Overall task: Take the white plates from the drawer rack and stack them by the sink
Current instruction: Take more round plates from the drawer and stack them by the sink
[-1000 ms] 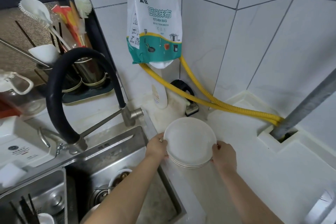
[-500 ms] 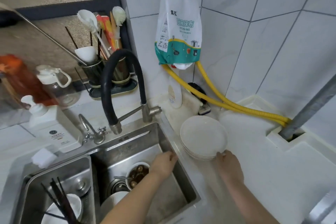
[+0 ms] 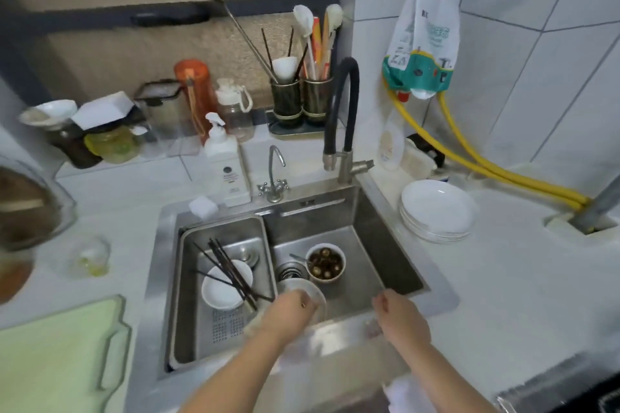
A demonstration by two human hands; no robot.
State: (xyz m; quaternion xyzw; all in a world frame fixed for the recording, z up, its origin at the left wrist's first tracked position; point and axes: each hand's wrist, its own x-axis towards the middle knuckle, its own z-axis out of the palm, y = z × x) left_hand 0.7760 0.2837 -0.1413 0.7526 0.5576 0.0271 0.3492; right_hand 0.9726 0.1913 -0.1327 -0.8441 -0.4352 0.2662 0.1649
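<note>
The sink [image 3: 379, 238] fills the middle. At its two o'clock, on the counter [image 3: 503, 278], sit the plates [image 3: 436, 209] (stacked, untouched). Left hand [image 3: 290, 308] and right hand [image 3: 401, 318] hover over the basin, fingers loose, holding nothing.

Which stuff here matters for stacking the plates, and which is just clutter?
Job:
stack of white plates
countertop
left hand
right hand

Clutter:
bowl of dark round food
chopsticks
soap dispenser
yellow hoses
</note>
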